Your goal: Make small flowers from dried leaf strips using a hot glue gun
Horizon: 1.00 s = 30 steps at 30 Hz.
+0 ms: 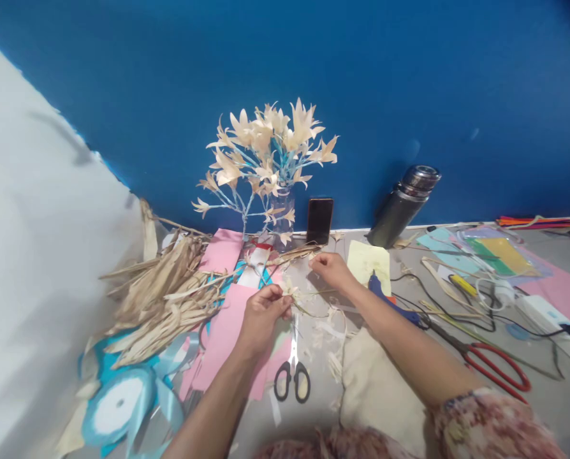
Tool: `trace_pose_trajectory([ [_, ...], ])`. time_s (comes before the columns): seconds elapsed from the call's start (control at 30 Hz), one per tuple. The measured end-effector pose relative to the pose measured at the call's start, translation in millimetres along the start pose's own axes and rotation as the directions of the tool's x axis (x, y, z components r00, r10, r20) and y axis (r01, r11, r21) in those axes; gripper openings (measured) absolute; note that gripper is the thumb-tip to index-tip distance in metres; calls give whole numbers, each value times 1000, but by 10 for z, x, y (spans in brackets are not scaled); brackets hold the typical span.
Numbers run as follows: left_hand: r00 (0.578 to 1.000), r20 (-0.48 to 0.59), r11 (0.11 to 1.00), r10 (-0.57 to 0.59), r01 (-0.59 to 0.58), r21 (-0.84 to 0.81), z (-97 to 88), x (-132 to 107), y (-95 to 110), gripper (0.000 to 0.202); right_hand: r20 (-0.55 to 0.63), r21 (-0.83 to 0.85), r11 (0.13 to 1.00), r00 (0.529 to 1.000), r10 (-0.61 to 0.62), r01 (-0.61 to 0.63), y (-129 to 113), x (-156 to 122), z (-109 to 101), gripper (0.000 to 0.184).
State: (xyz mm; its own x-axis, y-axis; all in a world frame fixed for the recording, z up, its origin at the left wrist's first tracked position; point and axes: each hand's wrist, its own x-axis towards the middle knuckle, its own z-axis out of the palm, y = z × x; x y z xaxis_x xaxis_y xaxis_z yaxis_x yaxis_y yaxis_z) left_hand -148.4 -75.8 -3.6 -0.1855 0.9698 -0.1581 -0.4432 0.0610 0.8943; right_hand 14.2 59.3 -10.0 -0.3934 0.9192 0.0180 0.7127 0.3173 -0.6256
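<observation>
My left hand (262, 313) is closed in a pinch on a small pale husk flower (292, 290) with a thin stem trailing to the right. My right hand (329, 267) is farther back, fingers pinched on a thin strip of dried husk (297, 255) that runs left toward the pile. Black-handled scissors (292, 366) lie just below my left hand on the grey table. Pink paper sheets (225, 331) lie under and beside my left wrist.
A vase of husk flowers on blue stems (268, 159) stands at the blue wall beside a phone (320, 220) and a steel flask (402, 205). Dried husks (163, 296) are heaped at left above blue ribbon rolls (117, 405). A blue glue gun (393, 303), red-handled shears (493, 363), cables and coloured sheets (495, 255) lie right.
</observation>
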Motion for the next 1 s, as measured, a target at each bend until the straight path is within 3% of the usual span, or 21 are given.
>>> trace_pose_trajectory([
  [0.07, 1000, 13, 1000, 3, -3, 2, 8, -3, -8, 34, 58, 245, 969, 998, 23, -37, -55, -135, -107, 34],
  [0.1, 1000, 27, 1000, 4, -5, 10, 17, -9, -11, 32, 118, 480, 873, 992, 39, -91, -91, -224, -151, 34],
  [0.17, 998, 62, 999, 8, -10, 41, 44, -33, -11, 27, 242, 790, 573, 970, 34, -217, -176, -418, -209, 34],
  [0.2, 996, 86, 998, 11, -16, 64, 60, -49, -8, 24, 270, 854, 455, 962, 27, -252, -220, -512, -223, 34],
  [0.27, 990, 136, 992, 30, -46, 116, 91, -85, 1, 20, 266, 897, 361, 964, 18, -254, -297, -677, -227, 35],
  [0.47, 963, 235, 975, 135, -172, 143, 112, -160, 14, 14, 99, 890, 442, 994, 47, -109, -377, -951, -185, 32],
  [0.63, 967, 239, 996, 91, -94, -2, 124, -194, -15, 21, 182, 946, 265, 983, 39, -185, -434, -1059, -114, 33],
  [0.73, 972, 236, 997, 16, 2, -78, 157, -223, -34, 28, 185, 958, 210, 979, 79, -198, -486, -1103, -57, 35],
  [0.87, 980, 192, 987, -53, 81, -139, 166, -250, -32, 35, 175, 949, 259, 983, 48, -181, -491, -1145, -45, 31],
  [1.0, 974, 225, 977, -31, 77, -198, 114, -240, -38, 35, 130, 934, 329, 991, 38, -136, -419, -1147, -123, 27],
])
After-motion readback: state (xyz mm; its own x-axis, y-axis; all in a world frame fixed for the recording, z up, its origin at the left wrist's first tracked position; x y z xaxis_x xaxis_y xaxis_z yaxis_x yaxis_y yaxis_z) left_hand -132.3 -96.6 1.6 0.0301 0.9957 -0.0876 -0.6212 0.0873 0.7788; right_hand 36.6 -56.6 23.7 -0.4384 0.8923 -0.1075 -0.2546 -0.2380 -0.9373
